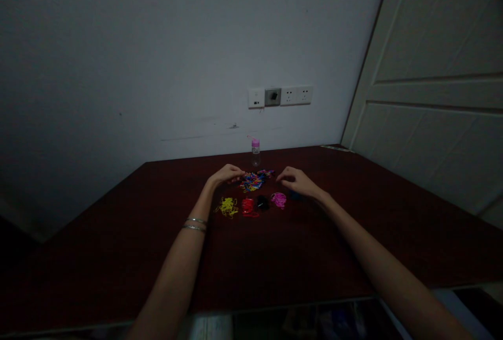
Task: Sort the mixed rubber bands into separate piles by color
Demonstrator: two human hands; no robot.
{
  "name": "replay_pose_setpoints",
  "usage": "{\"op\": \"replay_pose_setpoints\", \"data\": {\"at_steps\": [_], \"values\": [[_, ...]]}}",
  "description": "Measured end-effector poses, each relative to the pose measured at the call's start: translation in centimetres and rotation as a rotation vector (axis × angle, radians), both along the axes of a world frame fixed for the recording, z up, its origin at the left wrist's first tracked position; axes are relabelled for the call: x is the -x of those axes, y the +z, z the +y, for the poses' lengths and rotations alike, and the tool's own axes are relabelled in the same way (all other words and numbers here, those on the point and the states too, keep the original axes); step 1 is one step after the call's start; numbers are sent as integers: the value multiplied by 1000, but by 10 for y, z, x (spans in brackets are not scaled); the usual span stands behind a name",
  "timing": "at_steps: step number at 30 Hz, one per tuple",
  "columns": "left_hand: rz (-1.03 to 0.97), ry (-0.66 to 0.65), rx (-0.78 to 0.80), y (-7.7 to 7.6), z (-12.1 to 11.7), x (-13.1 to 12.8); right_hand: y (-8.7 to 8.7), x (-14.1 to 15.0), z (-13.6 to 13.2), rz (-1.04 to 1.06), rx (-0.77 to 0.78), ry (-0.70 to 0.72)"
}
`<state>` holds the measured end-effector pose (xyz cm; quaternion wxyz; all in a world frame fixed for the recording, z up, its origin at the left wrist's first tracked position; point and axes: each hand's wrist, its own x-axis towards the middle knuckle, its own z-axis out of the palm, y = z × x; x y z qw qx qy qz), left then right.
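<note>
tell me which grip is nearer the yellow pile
Left. The left grip is just beyond the yellow pile, at the edge of the mixed-colour heap; the right grip is well off to its right, beyond the pink pile.

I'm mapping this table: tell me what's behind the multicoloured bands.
Behind the multicoloured bands stands a clear, pink-capped bottle, with the wall farther back. The tabletop directly under the bands is covered.

Yellow elastic-band pile, red pile, black pile, magenta pile; mixed pile is a multicolour jumble incl. blue, red, yellow, white. Tabletop dark reddish brown, bottle clear with pink cap. Wall grey, double socket plate white, bangles silver.
</note>
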<state>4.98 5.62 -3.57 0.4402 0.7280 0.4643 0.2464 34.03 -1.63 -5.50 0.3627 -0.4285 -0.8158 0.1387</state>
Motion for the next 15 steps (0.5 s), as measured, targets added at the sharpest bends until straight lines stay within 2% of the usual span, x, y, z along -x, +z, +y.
{"op": "replay_pose_setpoints", "data": {"at_steps": [3, 7, 15], "values": [[-111, 154, -30, -7, 8, 13, 13, 28, -19, -146, -7, 148], [-243, 355, -36, -18, 17, 31, 16, 49, -36, -307, -1, 266], [-434, 557, -76, -34, 22, 52, 11, 65, -46, -511, -66, 314]]}}
